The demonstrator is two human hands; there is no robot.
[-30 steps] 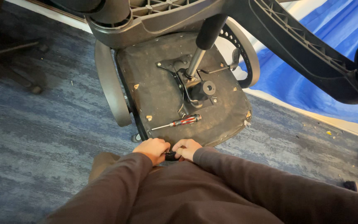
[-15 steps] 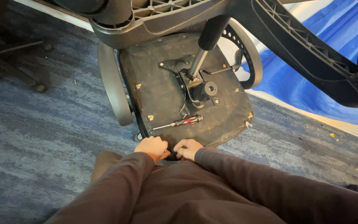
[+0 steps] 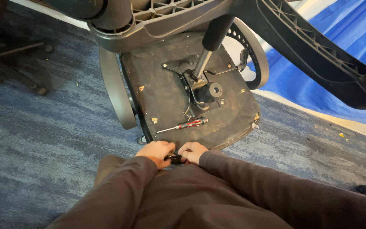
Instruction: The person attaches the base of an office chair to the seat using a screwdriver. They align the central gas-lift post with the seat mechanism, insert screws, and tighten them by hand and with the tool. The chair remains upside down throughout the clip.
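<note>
An office chair lies overturned on the carpet, the dark underside of its seat [image 3: 170,97] facing up. A metal gas cylinder [image 3: 201,68] rises from the seat mechanism [image 3: 202,91]. A red-and-black-handled screwdriver [image 3: 187,124] rests on the seat underside, just beyond my hands. My left hand [image 3: 155,152] and my right hand [image 3: 192,152] are pressed together at the near seat edge, both closed around a small dark part [image 3: 174,158]. Most of that part is hidden by my fingers. Brown sleeves cover both arms.
The chair's star base [image 3: 310,51] and a caster loom overhead across the top. Grey armrests [image 3: 114,95] curve at both sides of the seat. Another chair's legs [image 3: 18,63] stand at the far left. A blue sheet [image 3: 339,72] lies at the right, with debris specks on the carpet.
My hands stay clasped on the small part at the seat edge, barely shifting. The view has drifted slightly.
</note>
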